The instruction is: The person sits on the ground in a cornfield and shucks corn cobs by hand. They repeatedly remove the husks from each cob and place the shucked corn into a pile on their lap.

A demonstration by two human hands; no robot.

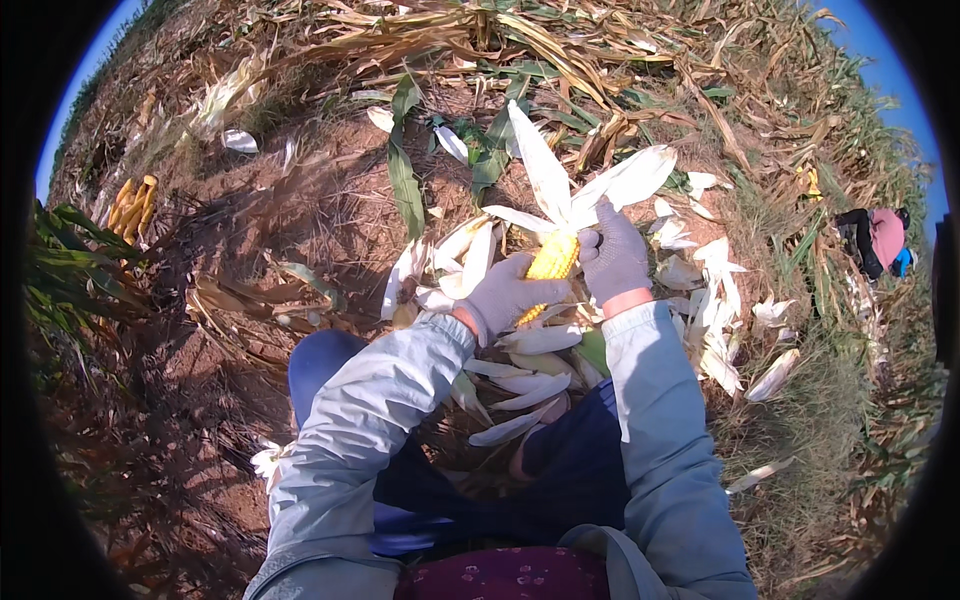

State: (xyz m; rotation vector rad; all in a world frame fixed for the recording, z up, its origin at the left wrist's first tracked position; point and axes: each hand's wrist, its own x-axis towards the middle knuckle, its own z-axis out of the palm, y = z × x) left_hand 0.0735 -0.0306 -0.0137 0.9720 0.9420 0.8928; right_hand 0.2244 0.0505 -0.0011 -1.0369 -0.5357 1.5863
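Between my two gloved hands is a yellow ear of corn (553,258), with its pale husk leaves (545,170) peeled open and spread out at the far end. My left hand (510,292) is wrapped round the lower part of the ear. At the husk base, my right hand (614,258) is closed with its fingers against the husk and the top of the ear. Loose husks (530,375) lie on the ground below the hands, around my bent legs. Part of the ear is hidden behind the left fingers.
Several husked yellow ears (132,208) are piled at the far left. More pale husks (715,310) lie at my right, and dry stalks (480,40) cover the ground ahead. Another person (880,240) bends over at the far right. Green leaves (85,270) stand at the left edge.
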